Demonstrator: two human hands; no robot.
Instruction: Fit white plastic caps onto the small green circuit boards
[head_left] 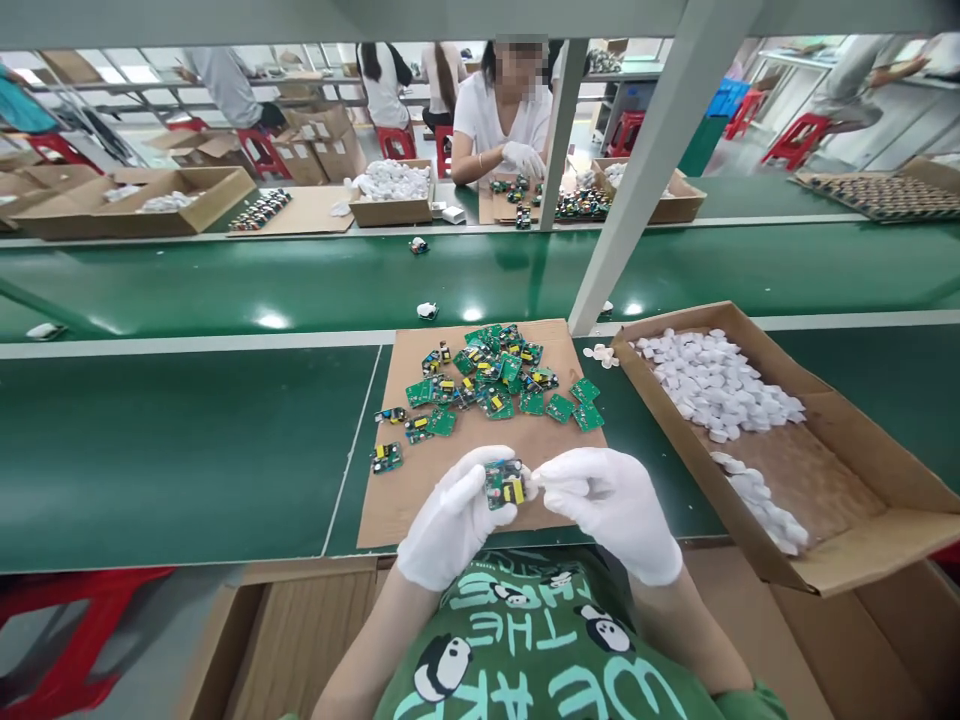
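My left hand [459, 515], in a white glove, grips a small green circuit board [504, 484] by its left side, between thumb and fingers. Yellow and dark components face up on it. At the board's right edge my gloved right hand [611, 505] pinches a small white piece [531, 486]; the fingertips cover much of it. Both hands are above the near part of a cardboard sheet [435, 480]. Beyond them on the sheet lies a loose pile of similar circuit boards [495, 372], some component side up, others showing their green backs.
At right, a shallow cardboard box [847, 480] holds many white round pieces [720, 385]. A slanted metal post [637, 180] rises behind the sheet. Across the green conveyor belt [300, 280], which carries a few small parts, a gloved co-worker [502, 120] sits at boards.
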